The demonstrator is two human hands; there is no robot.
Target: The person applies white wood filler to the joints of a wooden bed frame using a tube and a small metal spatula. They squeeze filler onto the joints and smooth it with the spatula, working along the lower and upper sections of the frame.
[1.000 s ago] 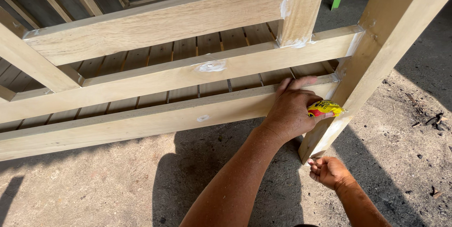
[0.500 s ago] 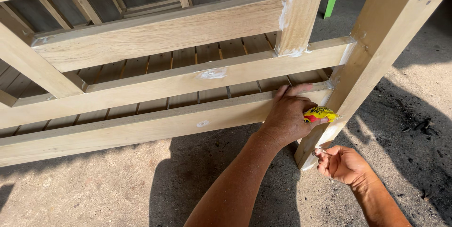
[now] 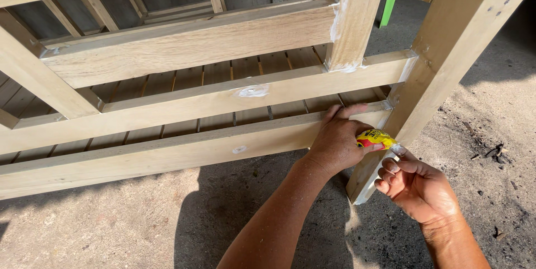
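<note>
Outdoors, a person bends over an unpainted wooden frame (image 3: 184, 152) standing on a dusty concrete floor (image 3: 111, 230), both bare hands working at the joint where the lowest rail meets a slanted leg (image 3: 446, 62). At about four o'clock in the head view, the left hand (image 3: 335, 143) lies over the end of the rail, its grip closed around a small yellow-and-red tube (image 3: 375, 138) whose tip points toward the leg. Just beside it, at five o'clock, the right hand (image 3: 419, 188) has its fingers curled narrow around something small and pale near the tube's mouth; what that is cannot be told. White smears of filler or glue (image 3: 252, 90) mark the rail above and the corners of the upright at twelve o'clock. Judged from here, a hard squeeze could send too much paste over the joint and onto the fingers, since tube and right hand sit so close together. The frame leans, so pressure from the left hand could shift the leg on the gritty floor
</note>
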